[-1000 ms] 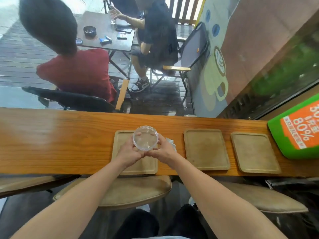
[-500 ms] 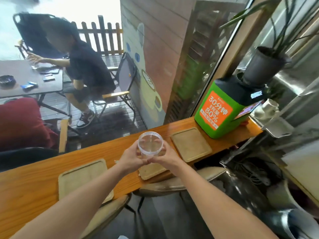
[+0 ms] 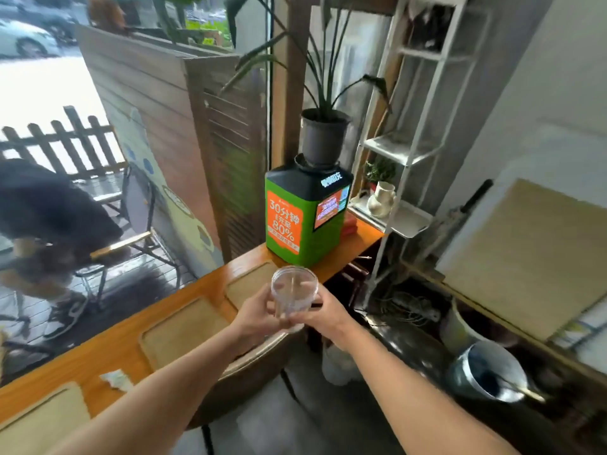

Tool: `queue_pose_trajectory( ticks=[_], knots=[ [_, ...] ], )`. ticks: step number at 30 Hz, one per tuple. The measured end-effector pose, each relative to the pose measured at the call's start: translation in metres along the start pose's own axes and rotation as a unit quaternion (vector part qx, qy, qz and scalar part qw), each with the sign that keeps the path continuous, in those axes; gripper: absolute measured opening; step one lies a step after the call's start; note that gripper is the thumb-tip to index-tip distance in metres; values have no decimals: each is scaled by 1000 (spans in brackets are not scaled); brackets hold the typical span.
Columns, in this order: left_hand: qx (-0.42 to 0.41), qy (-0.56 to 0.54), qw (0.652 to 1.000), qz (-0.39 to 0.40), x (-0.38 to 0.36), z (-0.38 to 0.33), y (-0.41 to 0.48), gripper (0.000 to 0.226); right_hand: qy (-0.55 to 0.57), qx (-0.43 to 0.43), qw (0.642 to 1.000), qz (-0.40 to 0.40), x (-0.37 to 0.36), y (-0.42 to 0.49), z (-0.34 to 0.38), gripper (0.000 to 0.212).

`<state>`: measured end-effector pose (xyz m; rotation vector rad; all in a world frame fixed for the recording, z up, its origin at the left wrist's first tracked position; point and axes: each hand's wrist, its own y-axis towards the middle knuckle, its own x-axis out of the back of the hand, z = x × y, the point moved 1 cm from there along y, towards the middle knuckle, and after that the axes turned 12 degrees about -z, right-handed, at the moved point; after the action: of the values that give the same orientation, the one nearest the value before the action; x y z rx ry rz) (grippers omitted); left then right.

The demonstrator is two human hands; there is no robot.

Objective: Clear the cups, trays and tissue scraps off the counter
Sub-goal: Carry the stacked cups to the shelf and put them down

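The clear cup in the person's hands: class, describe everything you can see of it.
The clear cup looks like thin transparent plastic, round-rimmed and apparently empty. It is held roughly upright in the air, off the counter's inner edge, in front of the green box. The left hand and right hand grip its lower part from either side.

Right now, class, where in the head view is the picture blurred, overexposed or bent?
Head view: the seated person at far left is smeared; the street beyond the fence is blown out white; the shelf leans from wide-angle bending; the cup stays fairly sharp.
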<state>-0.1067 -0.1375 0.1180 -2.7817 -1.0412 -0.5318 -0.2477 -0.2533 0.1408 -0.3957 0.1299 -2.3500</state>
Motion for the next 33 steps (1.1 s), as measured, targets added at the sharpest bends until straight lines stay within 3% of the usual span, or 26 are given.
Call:
queue_pose_trajectory(
  ticks=[4,8,13,24,33],
  knots=[
    [-28,10,997,66,-66,-34,6,73,1,5,997,-71,66,-16,-22,82],
    [-45,28,992,114,-136,-65,6,87,-25,-9,991,-131,133,-33,-44,79],
    [-45,60,985,156,-202,-92,3,87,-25,-51,980,-191,197,-52,-66,79],
    [-104,105,960,237,-295,-121,29,79,10,-103,951,-291,270,-63,-93,75],
    [-101,105,951,271,-347,-140,99,76,7,-146,935,-323,321,-1,-92,86]
  ],
)
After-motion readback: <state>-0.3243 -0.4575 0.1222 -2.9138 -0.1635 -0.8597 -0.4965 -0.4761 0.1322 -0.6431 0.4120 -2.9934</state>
